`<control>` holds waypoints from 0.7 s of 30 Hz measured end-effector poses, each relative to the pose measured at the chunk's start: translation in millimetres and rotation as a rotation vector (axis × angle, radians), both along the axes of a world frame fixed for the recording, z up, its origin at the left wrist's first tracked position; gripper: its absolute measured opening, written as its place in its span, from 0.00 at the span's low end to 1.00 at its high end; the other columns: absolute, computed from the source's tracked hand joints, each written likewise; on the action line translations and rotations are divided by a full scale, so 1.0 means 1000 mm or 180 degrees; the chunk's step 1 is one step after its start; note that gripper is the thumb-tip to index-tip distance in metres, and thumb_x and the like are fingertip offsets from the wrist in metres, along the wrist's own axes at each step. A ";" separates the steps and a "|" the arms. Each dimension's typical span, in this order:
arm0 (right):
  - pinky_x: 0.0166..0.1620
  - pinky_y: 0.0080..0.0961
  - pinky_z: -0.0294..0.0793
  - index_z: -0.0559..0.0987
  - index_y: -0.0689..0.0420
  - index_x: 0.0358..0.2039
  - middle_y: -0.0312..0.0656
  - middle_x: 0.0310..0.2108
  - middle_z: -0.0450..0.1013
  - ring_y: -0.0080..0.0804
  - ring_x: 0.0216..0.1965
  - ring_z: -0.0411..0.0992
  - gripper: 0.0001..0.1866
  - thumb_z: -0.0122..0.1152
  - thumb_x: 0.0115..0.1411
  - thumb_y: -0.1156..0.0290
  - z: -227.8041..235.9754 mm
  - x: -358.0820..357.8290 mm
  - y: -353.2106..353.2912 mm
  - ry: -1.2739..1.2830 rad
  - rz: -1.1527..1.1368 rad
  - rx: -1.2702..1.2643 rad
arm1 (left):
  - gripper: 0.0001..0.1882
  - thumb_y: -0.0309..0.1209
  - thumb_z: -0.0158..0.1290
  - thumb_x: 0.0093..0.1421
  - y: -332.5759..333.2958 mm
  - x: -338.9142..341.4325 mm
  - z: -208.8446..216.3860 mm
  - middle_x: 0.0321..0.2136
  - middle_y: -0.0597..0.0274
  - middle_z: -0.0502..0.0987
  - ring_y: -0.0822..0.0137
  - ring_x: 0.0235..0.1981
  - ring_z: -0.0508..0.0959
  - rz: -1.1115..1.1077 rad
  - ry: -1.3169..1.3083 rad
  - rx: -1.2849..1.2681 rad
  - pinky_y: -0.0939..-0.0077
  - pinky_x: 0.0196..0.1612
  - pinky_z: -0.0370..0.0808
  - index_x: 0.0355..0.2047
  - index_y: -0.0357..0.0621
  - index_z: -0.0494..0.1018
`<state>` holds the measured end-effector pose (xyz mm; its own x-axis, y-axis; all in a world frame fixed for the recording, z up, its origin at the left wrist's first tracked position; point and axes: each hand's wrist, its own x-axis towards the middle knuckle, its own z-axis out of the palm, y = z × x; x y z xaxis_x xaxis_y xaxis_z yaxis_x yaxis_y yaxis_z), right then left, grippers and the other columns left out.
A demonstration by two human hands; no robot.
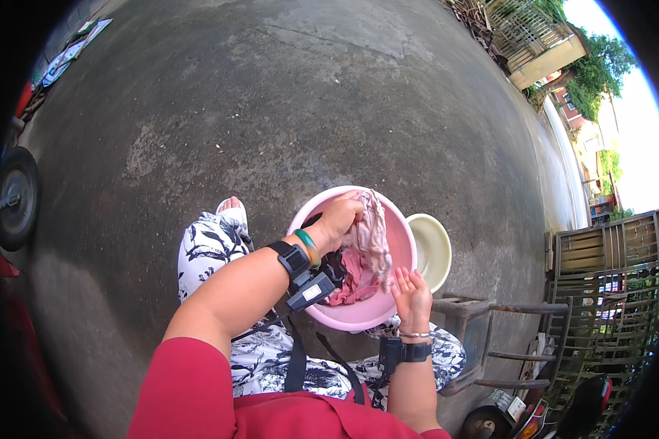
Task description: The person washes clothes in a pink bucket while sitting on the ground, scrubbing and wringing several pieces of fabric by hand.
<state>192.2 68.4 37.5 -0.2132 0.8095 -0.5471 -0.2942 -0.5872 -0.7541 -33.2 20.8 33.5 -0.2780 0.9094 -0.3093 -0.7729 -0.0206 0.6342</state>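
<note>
Red shirt (194,384), nearest the viewer, fills the lower margin, well below the fingers of both hands. The left hand (339,222) reaches inward above a pink basin (401,238); its fingers are curled together and grip the upper part of a pale pink cloth (375,234). From these fingers the cloth hangs, twisted and wet-looking, toward the fingers of the right hand. The right hand (414,298) is held palm up at the basin's near right rim, its fingers extended, slightly spread and holding nothing; their tips lie just beside the lower end of the cloth, and whether they touch it cannot be told. Below the left fingers, inside the basin, lie a deeper pink cloth (357,279) and a dark cloth (335,268). Just beyond the right fingertips stands a pale yellow-green tub (438,252), next to the basin. Behind the left fingers, toward the elbow, are a green bangle (307,246) and a black wrist strap (291,259). To the right of the right fingers stands a chair-like frame (521,309). Far to the left of both sets of fingers is a wheel (18,197).
</note>
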 end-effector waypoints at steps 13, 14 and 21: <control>0.49 0.29 0.69 0.62 0.63 0.50 0.46 0.45 0.68 0.32 0.45 0.69 0.18 0.47 0.58 0.75 0.049 -0.027 0.001 0.0232 0.1391 0.1191 | 0.20 0.19 0.45 0.46 -0.005 0.016 0.006 0.35 0.61 0.72 0.72 0.33 0.72 -0.0638 0.0618 0.0231 0.80 0.39 0.70 0.42 0.34 0.67; 0.51 0.32 0.67 0.62 0.64 0.50 0.49 0.47 0.66 0.35 0.48 0.67 0.19 0.46 0.58 0.75 0.060 -0.024 0.005 0.0649 0.1384 0.1027 | 0.19 0.20 0.46 0.46 -0.005 0.013 0.008 0.35 0.61 0.72 0.72 0.33 0.72 -0.0826 0.0716 0.0192 0.80 0.39 0.70 0.42 0.34 0.67; 0.42 0.27 0.71 0.67 0.61 0.41 0.44 0.34 0.71 0.33 0.35 0.71 0.15 0.53 0.53 0.73 0.124 0.007 0.017 0.0943 0.1513 0.1500 | 0.22 0.28 0.54 0.49 -0.013 0.022 0.010 0.40 0.58 0.72 0.70 0.42 0.71 -0.1494 0.1002 0.0290 0.77 0.48 0.65 0.45 0.34 0.68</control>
